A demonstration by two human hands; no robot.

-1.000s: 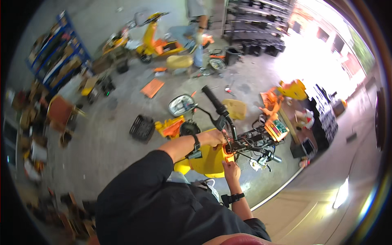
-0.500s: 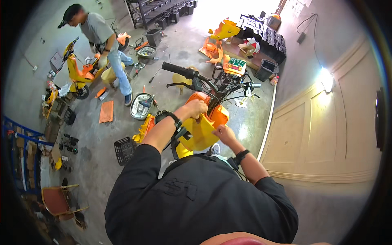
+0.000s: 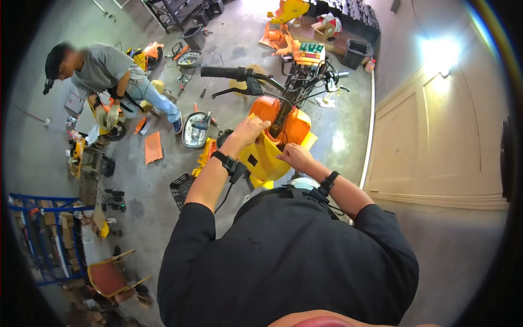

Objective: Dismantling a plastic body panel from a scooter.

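Note:
Ahead of me stands a partly stripped scooter with black handlebars, exposed cables and an orange inner panel. A yellow front panel sits against its orange part, below the steering column. My left hand has its fingers closed on the upper left edge of the yellow panel. Lower right, my right hand has its thumb and fingers closed on the same panel near the right of its rim. At the scooter's rear top is an orange piece with a green plate.
A co-worker bends over another scooter at upper left. On the floor lie a headlight unit, an orange panel and a black crate. A blue rack and chair stand lower left; a paneled door is at right.
My view has swung round. The yellow panel is higher and tilted, with both hands shifted along it. The co-worker has moved left and stooped toward the other scooter.

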